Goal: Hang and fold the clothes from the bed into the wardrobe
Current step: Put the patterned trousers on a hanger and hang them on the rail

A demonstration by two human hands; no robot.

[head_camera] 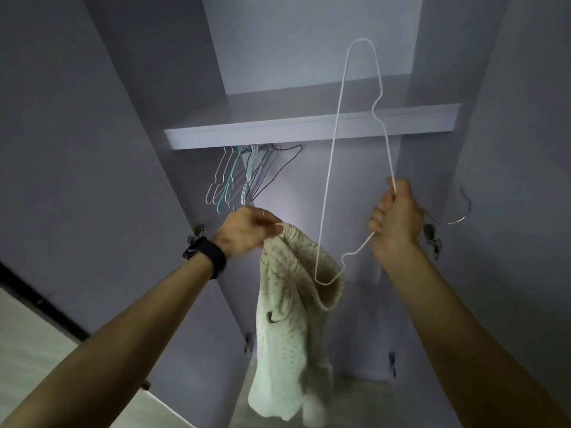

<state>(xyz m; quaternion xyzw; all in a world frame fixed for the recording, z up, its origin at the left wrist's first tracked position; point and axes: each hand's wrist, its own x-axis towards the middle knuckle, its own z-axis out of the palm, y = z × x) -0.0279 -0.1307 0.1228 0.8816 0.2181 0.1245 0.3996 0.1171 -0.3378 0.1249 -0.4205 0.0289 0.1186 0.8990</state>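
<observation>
Nearest the camera, two bare forearms reach up and forward, the left wrist wearing a dark watch [207, 254]. The left hand [247, 230] pinches the ribbed neck edge of a cream top [287, 329] between thumb and curled fingers. The top is dotted with a small pattern and a dark logo, and it hangs limp below that hand, in front of the wardrobe's lower compartment. The right hand [395, 217] is closed in a fist around the neck of a white wire hanger [333, 143], whose metal hook [457, 211] juts out to the right of the fist. The hanger is turned on end. One shoulder points high up past the shelf, and the other dips into the top's held-open neck, just beside the left hand.

Behind them stands the open lilac wardrobe [309, 186], metal hinges showing on both side panels. In its hanging compartment, up at the left, a bunch of bare wire hangers [244, 174] in white, teal and dark colours hangs close together. What they hang from is hidden behind the edge of the shelf [309, 128] directly above them. Above the shelf a second compartment rises out of view.
</observation>
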